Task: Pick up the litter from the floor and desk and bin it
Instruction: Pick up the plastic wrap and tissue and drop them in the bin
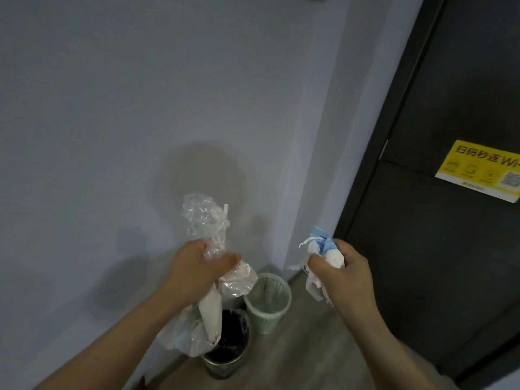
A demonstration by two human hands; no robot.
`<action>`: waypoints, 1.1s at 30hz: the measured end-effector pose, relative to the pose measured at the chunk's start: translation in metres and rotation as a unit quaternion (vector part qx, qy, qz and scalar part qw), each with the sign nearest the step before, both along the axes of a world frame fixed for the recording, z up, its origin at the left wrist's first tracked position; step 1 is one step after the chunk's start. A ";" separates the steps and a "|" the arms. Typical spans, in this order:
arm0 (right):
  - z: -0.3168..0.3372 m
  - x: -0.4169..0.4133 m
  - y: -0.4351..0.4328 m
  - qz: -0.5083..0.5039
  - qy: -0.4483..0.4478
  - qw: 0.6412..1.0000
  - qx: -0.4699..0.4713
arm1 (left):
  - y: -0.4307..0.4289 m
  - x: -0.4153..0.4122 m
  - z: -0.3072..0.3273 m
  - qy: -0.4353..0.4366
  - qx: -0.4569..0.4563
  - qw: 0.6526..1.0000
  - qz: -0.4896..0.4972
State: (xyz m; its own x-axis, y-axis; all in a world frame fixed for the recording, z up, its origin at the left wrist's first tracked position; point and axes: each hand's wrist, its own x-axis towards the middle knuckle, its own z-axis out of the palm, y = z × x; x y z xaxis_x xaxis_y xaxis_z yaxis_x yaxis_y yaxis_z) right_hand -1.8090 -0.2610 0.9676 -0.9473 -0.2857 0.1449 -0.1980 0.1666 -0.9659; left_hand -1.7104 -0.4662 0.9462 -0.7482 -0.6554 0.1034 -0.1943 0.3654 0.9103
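From the head view, a bunch of crumpled clear plastic (pixel 206 220) and white wrappers is gripped by the left hand (pixel 197 267), held above a dark bin (pixel 225 358). A blue mask (pixel 320 242) and crumpled tissue (pixel 333 258) are clutched in the right hand (pixel 342 273). A green basket (pixel 268 302) is seen just beside the dark bin, against the wall (pixel 112 108).

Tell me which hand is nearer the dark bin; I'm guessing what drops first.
Left. The left hand, gripping plastic wrapping, is above the dark bin; the right hand, gripping tissues, is farther right, beyond the green basket.
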 end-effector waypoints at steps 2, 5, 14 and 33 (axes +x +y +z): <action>-0.016 -0.032 -0.024 -0.008 -0.019 1.000 0.013 | -0.026 -0.035 -0.016 -0.017 0.010 1.000 -0.014; -0.040 -0.076 -0.062 -0.022 -0.063 0.997 0.035 | -0.067 -0.083 -0.041 -0.064 0.002 0.998 -0.030; -0.128 -0.174 -0.123 -0.015 -0.126 0.987 0.096 | -0.138 -0.184 -0.136 -0.200 0.039 0.976 -0.074; -0.440 -0.298 -0.185 0.139 -0.329 0.897 0.259 | -0.158 -0.230 -0.478 -0.520 0.157 0.840 0.015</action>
State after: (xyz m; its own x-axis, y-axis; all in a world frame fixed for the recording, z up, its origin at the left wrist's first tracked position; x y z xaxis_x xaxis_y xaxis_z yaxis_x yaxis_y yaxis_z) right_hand -2.1073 -0.4464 0.5271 -0.6605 -0.3920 -0.6404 0.2828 0.6602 -0.6958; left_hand -1.9402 -0.6247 0.4682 -0.3099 -0.5485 -0.7766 -0.9483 0.1196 0.2939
